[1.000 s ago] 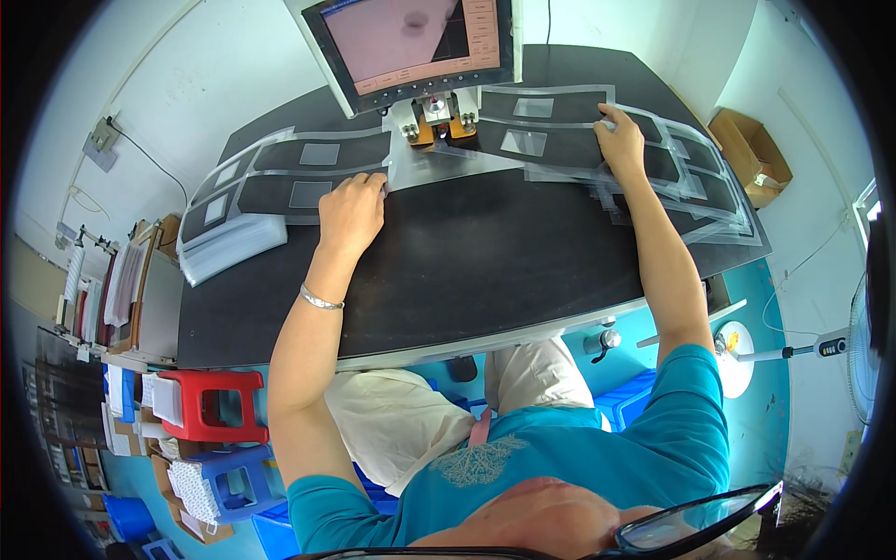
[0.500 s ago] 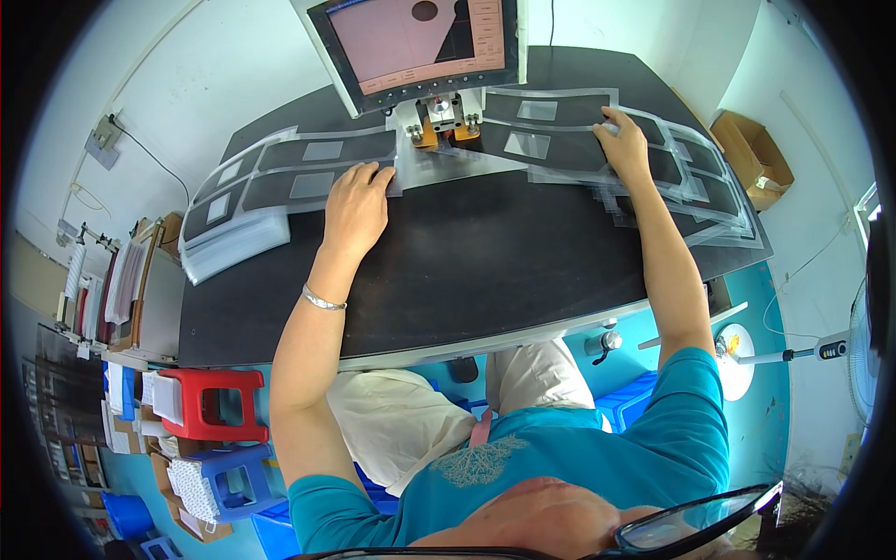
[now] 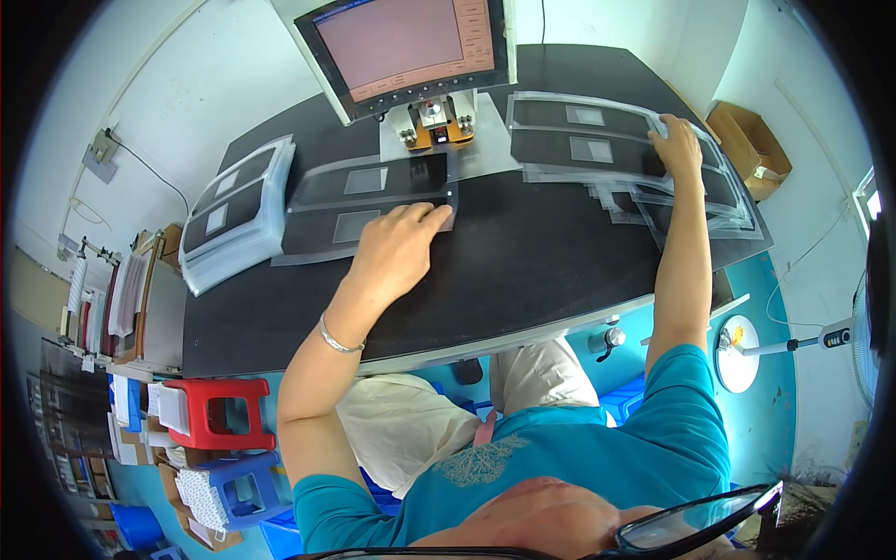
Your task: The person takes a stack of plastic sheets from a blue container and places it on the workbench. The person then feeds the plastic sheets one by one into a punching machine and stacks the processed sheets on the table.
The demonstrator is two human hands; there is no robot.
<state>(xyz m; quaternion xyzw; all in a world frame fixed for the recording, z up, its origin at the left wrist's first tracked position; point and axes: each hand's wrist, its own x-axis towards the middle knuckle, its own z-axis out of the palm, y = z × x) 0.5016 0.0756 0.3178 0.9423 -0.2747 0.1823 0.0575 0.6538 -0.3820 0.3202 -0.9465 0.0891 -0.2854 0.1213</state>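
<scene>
My left hand [image 3: 397, 252] pinches the right edge of a clear plastic film sheet [image 3: 313, 207] printed with dark panels and clear rectangular windows. That sheet lies on the black table, its upper right corner just below the small machine head [image 3: 434, 131]. To its left is a thick, fanned stack of similar sheets [image 3: 271, 224]. My right hand [image 3: 679, 147] is closed on the right part of another film sheet [image 3: 541, 145], which rests over a loose, uneven pile of sheets [image 3: 733, 219] on the right. Its fingertips are partly hidden.
A monitor [image 3: 401, 47] stands above the machine, over a pale metal base plate [image 3: 490, 140]. An open cardboard box [image 3: 747, 149] sits beyond the table's right end. A red stool [image 3: 224, 411] and a blue stool [image 3: 238, 485] are at the lower left.
My left hand has drawn its sheet rightward off the left stack toward the machine. My right hand has moved right, bringing its sheet away from the machine. The dark shapes on the monitor are gone.
</scene>
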